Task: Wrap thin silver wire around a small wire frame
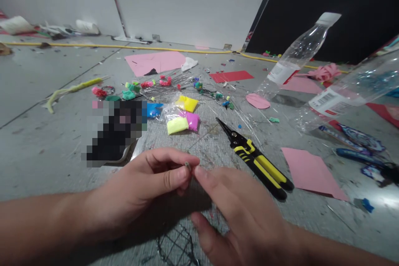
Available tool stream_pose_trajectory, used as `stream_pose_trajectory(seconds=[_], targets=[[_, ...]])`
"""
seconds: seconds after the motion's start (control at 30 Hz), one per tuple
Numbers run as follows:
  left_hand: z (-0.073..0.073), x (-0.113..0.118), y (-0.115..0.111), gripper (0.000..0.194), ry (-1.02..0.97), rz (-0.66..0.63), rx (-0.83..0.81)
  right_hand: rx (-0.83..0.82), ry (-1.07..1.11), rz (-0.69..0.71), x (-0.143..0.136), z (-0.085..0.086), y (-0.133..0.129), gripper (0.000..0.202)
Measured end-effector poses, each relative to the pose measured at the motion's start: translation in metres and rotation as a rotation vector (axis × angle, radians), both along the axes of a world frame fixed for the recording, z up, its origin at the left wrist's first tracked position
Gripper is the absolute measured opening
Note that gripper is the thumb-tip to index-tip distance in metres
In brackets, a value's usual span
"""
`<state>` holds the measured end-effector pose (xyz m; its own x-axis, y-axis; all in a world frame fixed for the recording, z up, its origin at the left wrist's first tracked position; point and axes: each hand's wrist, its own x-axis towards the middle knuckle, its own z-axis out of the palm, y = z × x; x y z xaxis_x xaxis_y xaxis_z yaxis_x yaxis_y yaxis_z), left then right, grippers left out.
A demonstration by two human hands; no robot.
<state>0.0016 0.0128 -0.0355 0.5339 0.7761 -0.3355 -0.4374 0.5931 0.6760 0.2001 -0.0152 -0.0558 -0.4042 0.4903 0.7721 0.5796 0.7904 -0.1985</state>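
Note:
My left hand point(149, 178) pinches a tiny greenish-grey piece point(187, 165) between thumb and index finger; its kind is too small to make out. A thin wire point(202, 136) shows just beyond those fingertips, but I cannot tell whether it joins the piece. My right hand point(243, 212) touches the left fingertips with its index finger, while its thumb hangs apart below. Under both hands lies a round wire frame point(177, 243) with crossed strands, partly cut off by the lower edge. Black-and-yellow pliers point(254, 156) rest on the floor beyond my right hand.
Ahead are clay packets point(177, 125), a pixelated phone-like object point(116, 133) and loose wires point(174, 82) with coloured clay bits. Two clear bottles point(283, 70) stand on the right, near pink paper point(311, 172). A yellow cable point(124, 45) runs along the wall.

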Motion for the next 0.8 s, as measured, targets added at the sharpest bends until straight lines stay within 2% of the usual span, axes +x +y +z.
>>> stream_pose_trajectory(seconds=[0.2,0.3,0.4,0.63,0.7,0.8], targets=[[-0.001,-0.006,0.006,0.012,0.125,0.014,0.304,-0.088,0.1,-0.002,0.003,-0.002,-0.003,0.041],[0.002,-0.009,0.011,0.008,0.201,-0.043,0.461,-0.092,0.135,-0.029,0.002,-0.004,-0.002,0.042],[0.006,-0.01,0.015,0.011,0.293,-0.119,0.624,-0.097,0.159,-0.041,0.0,-0.005,-0.003,0.041],[0.01,-0.012,0.02,0.025,0.562,-0.106,1.062,-0.08,0.124,-0.157,0.005,0.0,-0.009,0.032],[0.012,-0.012,0.019,0.025,0.585,-0.137,1.117,-0.086,0.11,-0.127,0.007,0.0,-0.007,0.029],[0.014,-0.01,0.017,0.021,0.609,-0.21,1.134,-0.083,0.081,-0.002,0.008,0.001,0.0,0.026]])
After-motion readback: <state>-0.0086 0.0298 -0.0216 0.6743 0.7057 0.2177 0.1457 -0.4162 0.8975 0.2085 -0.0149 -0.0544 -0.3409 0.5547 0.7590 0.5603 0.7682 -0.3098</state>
